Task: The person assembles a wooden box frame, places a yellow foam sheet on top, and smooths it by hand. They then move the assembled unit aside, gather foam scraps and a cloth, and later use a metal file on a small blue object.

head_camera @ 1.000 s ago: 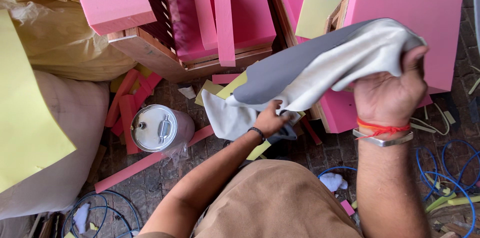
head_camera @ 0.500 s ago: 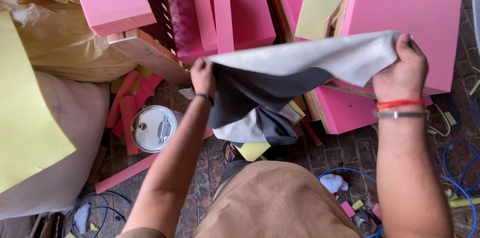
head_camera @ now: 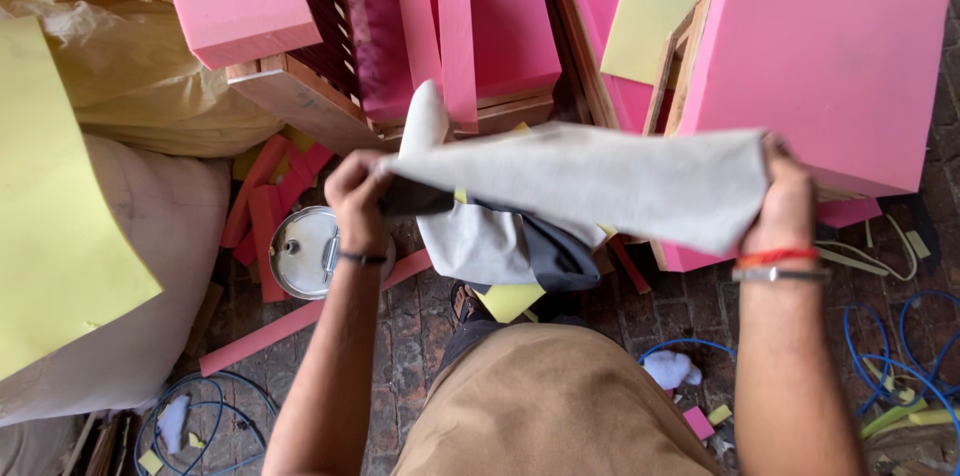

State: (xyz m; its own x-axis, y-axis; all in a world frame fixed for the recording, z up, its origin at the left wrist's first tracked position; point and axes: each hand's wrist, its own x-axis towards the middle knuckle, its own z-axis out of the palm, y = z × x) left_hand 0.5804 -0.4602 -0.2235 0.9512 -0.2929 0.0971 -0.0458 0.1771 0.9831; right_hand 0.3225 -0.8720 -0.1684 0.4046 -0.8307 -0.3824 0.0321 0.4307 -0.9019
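Several pink foam blocks (head_camera: 830,56) and strips crowd the far side of a brick floor (head_camera: 420,321), some resting on wooden frames (head_camera: 300,101). Yellow-green foam sheets (head_camera: 55,226) lie at the left over a pale sack (head_camera: 150,266), with crumpled yellowish plastic (head_camera: 140,76) behind. A round metal tin lid (head_camera: 305,251) sits on the floor among pink offcuts, and blue cord (head_camera: 900,336) loops at the right.

Both hands are clenched on one grey cloth (head_camera: 600,186), held up in the air above the floor and in front of the person's tan-clad lap (head_camera: 550,406). The left hand (head_camera: 355,196), with a dark band at the wrist, pinches the cloth's left end, where a pale corner sticks upward. The right hand (head_camera: 785,201), wearing an orange thread and a metal bangle, grips the right end.

Stretched between them, the cloth runs left to right, nearly level, with its long axis across the view. A darker fold and a paler flap hang down from its middle.
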